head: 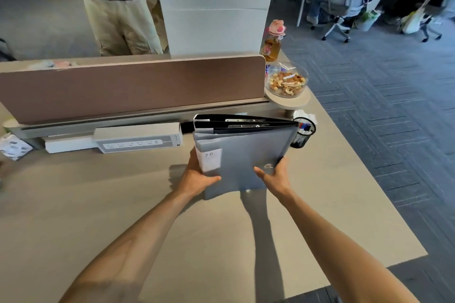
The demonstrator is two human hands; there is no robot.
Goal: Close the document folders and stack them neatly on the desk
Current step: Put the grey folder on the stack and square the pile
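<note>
Head view: you are gripping the folders with your left hand and right hand, raised above the desk; be lowering them level, edges aligned.

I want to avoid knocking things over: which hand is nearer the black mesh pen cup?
Right. The right hand grips the grey folders' near right edge, just below the pen cup. The left hand holds their left edge, farther away.
</note>
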